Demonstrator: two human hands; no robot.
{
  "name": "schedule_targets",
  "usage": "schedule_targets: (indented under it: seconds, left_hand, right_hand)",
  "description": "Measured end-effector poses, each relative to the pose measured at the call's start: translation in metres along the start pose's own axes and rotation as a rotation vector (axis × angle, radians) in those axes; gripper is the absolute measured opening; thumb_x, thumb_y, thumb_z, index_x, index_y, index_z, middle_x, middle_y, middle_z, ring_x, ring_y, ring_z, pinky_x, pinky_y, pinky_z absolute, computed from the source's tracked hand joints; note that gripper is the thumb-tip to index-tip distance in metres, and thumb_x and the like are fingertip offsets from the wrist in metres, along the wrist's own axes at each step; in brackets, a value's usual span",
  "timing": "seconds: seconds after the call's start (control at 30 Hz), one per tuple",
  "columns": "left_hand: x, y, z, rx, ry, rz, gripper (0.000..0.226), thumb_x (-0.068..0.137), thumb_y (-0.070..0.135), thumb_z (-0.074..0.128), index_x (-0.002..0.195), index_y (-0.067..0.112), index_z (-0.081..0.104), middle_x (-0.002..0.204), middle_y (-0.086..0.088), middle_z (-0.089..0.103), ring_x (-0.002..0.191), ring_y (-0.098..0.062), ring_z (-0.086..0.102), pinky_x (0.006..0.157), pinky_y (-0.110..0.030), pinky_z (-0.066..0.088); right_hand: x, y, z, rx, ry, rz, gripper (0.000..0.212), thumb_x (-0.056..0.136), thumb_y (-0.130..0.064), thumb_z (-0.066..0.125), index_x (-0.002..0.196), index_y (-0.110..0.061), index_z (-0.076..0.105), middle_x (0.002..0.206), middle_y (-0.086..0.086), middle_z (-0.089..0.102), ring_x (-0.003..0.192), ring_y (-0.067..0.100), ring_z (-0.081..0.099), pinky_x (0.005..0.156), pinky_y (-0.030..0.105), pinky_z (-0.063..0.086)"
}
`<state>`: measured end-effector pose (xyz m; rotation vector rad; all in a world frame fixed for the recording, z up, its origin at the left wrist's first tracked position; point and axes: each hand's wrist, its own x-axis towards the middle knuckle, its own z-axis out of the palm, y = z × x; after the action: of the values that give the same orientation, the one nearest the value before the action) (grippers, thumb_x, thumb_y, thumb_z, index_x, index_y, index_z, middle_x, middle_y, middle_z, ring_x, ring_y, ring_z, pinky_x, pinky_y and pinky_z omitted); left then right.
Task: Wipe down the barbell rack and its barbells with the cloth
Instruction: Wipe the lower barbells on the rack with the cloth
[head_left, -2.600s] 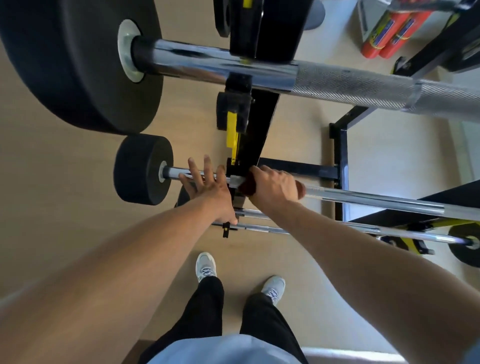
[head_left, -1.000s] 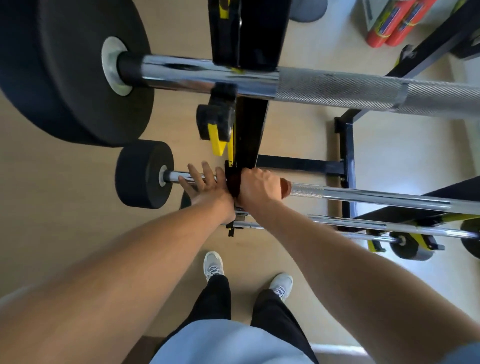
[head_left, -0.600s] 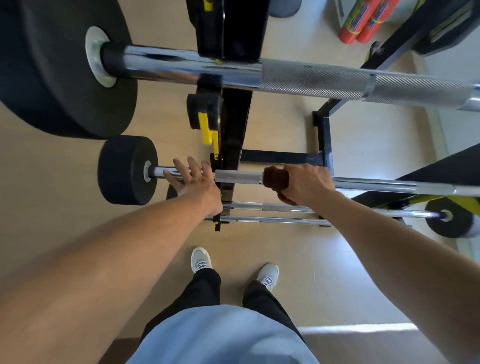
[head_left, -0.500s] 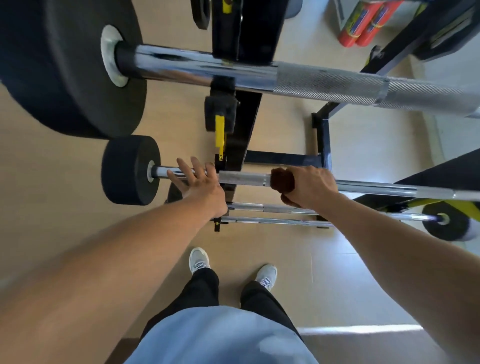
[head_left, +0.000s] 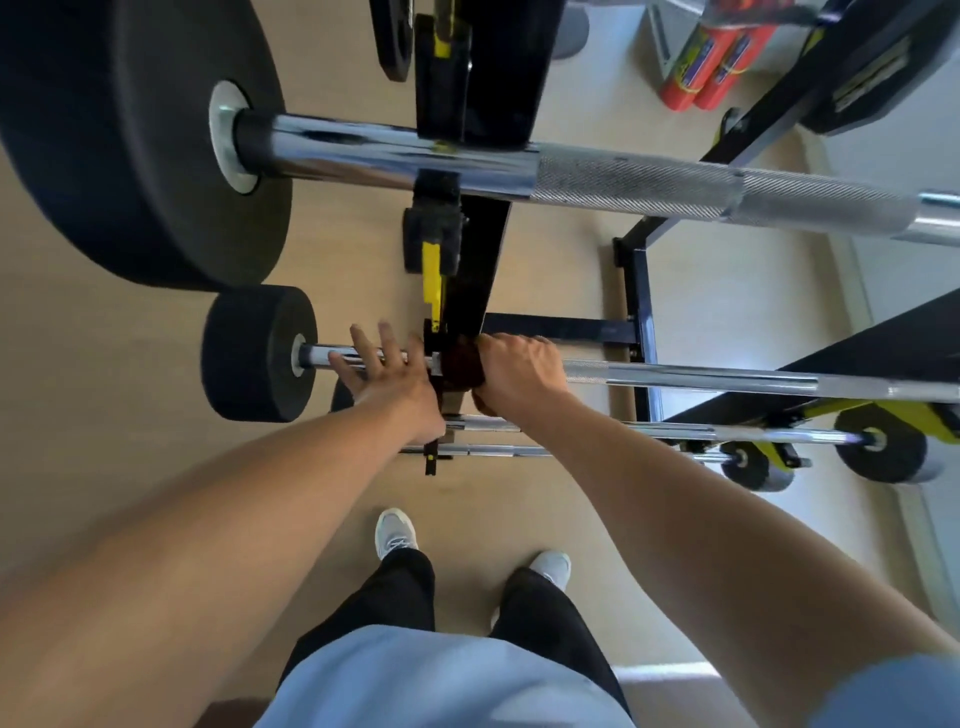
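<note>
A black and yellow barbell rack (head_left: 475, 275) holds several chrome barbells, one below another. My right hand (head_left: 519, 371) grips a dark brown cloth (head_left: 460, 366) wrapped round the second barbell's shaft (head_left: 701, 375), right beside the rack's upright. My left hand (head_left: 387, 376) rests flat with straight fingers on the same bar, between the upright and its small black end weight (head_left: 257, 353). The top barbell (head_left: 623, 182) with a large black plate (head_left: 130, 135) crosses above both hands.
Two thinner barbells (head_left: 675, 431) lie lower in the rack, with small end weights (head_left: 883, 452) at the right. The rack's black base frame (head_left: 636, 322) stands on the tan floor. Red cylinders (head_left: 706, 78) sit at the top right. My shoes (head_left: 397, 530) stand just below the rack.
My right hand slid the cloth left along the second barbell, from mid-shaft back to the upright. My left hand stayed flat on the bar.
</note>
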<state>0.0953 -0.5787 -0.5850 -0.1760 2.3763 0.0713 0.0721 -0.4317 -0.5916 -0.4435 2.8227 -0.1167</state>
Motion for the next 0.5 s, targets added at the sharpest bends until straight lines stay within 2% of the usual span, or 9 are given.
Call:
schedule_targets:
  seconds: [0.1, 0.2, 0.27, 0.3, 0.4, 0.5]
  left_hand:
    - [-0.006, -0.006, 0.008, -0.106, 0.103, 0.004, 0.131, 0.08, 0.036, 0.078, 0.153, 0.014, -0.029, 0.157, -0.02, -0.038, 0.142, -0.046, -0.035, 0.119, -0.063, -0.01]
    - [-0.032, 0.007, 0.034, -0.333, 0.382, 0.001, 0.135, 0.078, 0.026, 0.082, 0.152, 0.014, -0.03, 0.162, -0.015, -0.031, 0.149, -0.034, -0.028, 0.124, -0.048, -0.008]
    - [-0.058, 0.042, 0.051, -0.451, 0.574, 0.128, 0.128, 0.078, 0.02, 0.08, 0.157, 0.016, -0.021, 0.167, -0.009, -0.02, 0.153, -0.025, -0.021, 0.124, -0.04, -0.011]
    - [-0.068, 0.073, 0.058, -0.459, 0.62, 0.221, 0.123, 0.079, 0.017, 0.078, 0.158, 0.018, -0.017, 0.168, -0.006, -0.017, 0.153, -0.022, -0.02, 0.124, -0.039, -0.011]
    - [-0.071, 0.154, 0.062, -0.374, 0.524, 0.387, 0.114, 0.084, 0.018, 0.07, 0.159, 0.022, -0.015, 0.167, -0.002, -0.022, 0.152, -0.021, -0.025, 0.125, -0.046, -0.006]
    - [-0.059, 0.247, 0.05, -0.262, 0.386, 0.378, 0.108, 0.088, 0.022, 0.066, 0.159, 0.018, -0.015, 0.167, -0.007, -0.018, 0.152, -0.027, -0.023, 0.124, -0.045, -0.01]
  right_hand:
    - [-0.01, 0.034, 0.0, -0.03, -0.031, 0.041, 0.026, 0.086, -0.025, 0.07, 0.11, -0.027, 0.061, 0.087, -0.006, 0.065, 0.081, 0.018, 0.063, 0.085, 0.039, 0.05]
    - [-0.023, 0.077, 0.001, -0.049, -0.034, 0.068, 0.031, 0.086, -0.031, 0.074, 0.112, -0.027, 0.059, 0.089, -0.006, 0.065, 0.081, 0.016, 0.06, 0.087, 0.04, 0.049]
    - [-0.035, 0.11, 0.003, -0.046, -0.008, 0.088, 0.031, 0.085, -0.031, 0.074, 0.112, -0.028, 0.059, 0.092, -0.006, 0.066, 0.085, 0.017, 0.063, 0.089, 0.039, 0.048]
    - [-0.044, 0.135, 0.004, -0.035, 0.021, 0.103, 0.03, 0.085, -0.03, 0.074, 0.111, -0.029, 0.059, 0.093, -0.007, 0.066, 0.087, 0.017, 0.063, 0.089, 0.039, 0.047]
    - [-0.066, 0.189, 0.003, -0.011, 0.068, 0.131, 0.029, 0.084, -0.031, 0.074, 0.109, -0.028, 0.06, 0.094, -0.006, 0.066, 0.09, 0.018, 0.063, 0.09, 0.039, 0.043]
    - [-0.089, 0.262, -0.002, -0.029, 0.058, 0.15, 0.029, 0.084, -0.033, 0.073, 0.108, -0.026, 0.06, 0.097, -0.003, 0.067, 0.092, 0.022, 0.062, 0.09, 0.04, 0.042]
